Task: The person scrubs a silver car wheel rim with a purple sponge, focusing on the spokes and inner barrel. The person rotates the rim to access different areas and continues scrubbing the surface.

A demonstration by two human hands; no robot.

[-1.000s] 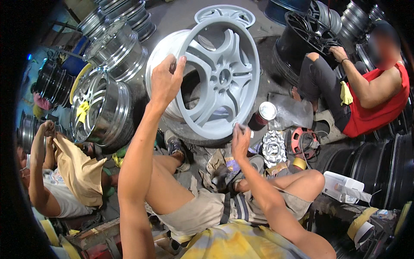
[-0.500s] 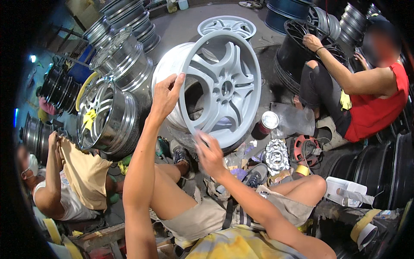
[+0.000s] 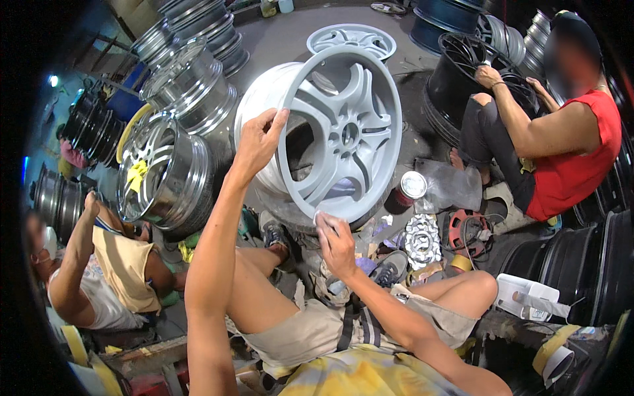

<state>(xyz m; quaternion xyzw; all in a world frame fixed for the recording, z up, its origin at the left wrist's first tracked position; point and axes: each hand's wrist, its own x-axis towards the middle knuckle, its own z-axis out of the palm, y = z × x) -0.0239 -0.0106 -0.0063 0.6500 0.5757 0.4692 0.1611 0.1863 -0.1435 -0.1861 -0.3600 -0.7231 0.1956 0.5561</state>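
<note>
A light grey alloy wheel rim (image 3: 372,136) is propped at a tilt in front of me, its spoked face turned toward me. It rests on a dark tyre (image 3: 298,220), mostly hidden under it. My left hand (image 3: 261,140) is closed around the rim's left edge, thumb on the front lip. Against the bottom lip, my right hand (image 3: 337,243) presses with its fingers pinched together. Whatever those fingers hold, if anything, is hidden. Whitish dust coats the right fingertips.
Polished rims (image 3: 188,86) stand stacked at left, and another grey rim (image 3: 351,41) lies behind mine. A dark red can (image 3: 402,198), a silver wheel-shaped piece (image 3: 422,241) and a white tub (image 3: 526,295) sit at right. Co-workers sit either side; the right one handles a black rim (image 3: 456,86).
My right hand has moved slightly down and right along the bottom lip. My left hand keeps its grip. The left co-worker has lowered the tan cloth; the right co-worker's hands have shifted on the black rim.
</note>
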